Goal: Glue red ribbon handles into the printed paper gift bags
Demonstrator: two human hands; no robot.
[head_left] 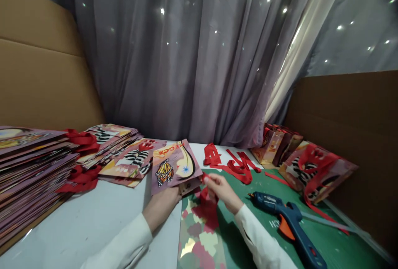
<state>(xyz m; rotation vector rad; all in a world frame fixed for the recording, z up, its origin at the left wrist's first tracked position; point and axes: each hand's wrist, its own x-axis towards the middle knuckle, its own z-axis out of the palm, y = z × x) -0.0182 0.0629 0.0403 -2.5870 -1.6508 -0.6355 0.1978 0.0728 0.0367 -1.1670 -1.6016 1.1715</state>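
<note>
A purple printed paper bag (174, 167), with a butterfly and a light-coloured shape on its face, is held up over the middle of the table. My left hand (164, 203) holds it from its near end; the fingers are hidden inside or behind the bag. At the bag's right edge my right hand (221, 190) pinches a red ribbon (204, 177) between thumb and fingers. Part of the ribbon hangs below that hand, over a camouflage-patterned strip (200, 236). To the right, a dark blue glue gun (280, 209) with an orange trigger lies on the green mat (242, 223).
Tall stacks of flat printed bags (34, 182) and red ribbon bundles (82, 178) stand at left. Loose red ribbons (238, 171) lie at the back. Finished-looking bags with ribbon (315, 169) stand at right. Cardboard walls (345, 124) flank the table; a grey curtain (174, 61) hangs behind.
</note>
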